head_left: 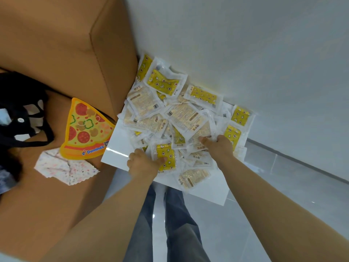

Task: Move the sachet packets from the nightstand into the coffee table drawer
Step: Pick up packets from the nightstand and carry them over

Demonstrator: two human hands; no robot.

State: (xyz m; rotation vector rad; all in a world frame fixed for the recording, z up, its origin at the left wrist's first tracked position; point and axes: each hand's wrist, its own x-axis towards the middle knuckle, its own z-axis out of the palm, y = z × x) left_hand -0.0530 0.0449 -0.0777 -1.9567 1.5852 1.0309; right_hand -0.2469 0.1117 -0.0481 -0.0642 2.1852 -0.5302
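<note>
A heap of several yellow and clear sachet packets (181, 118) covers the white nightstand top (117, 148), which stands against the wall. My left hand (143, 163) grips a yellow sachet (166, 156) at the near edge of the heap, thumb on its face. My right hand (217, 144) reaches into the pile further right, fingers curled round a pale sachet (202, 131). No coffee table or drawer is in view.
A tall cardboard box (66, 44) stands left of the nightstand. On a lower brown surface lie a pizza-slice shaped pad (86, 129), a patterned paper (64, 167) and a black bag (22, 110). The white wall (245, 44) lies behind; grey floor and my legs below.
</note>
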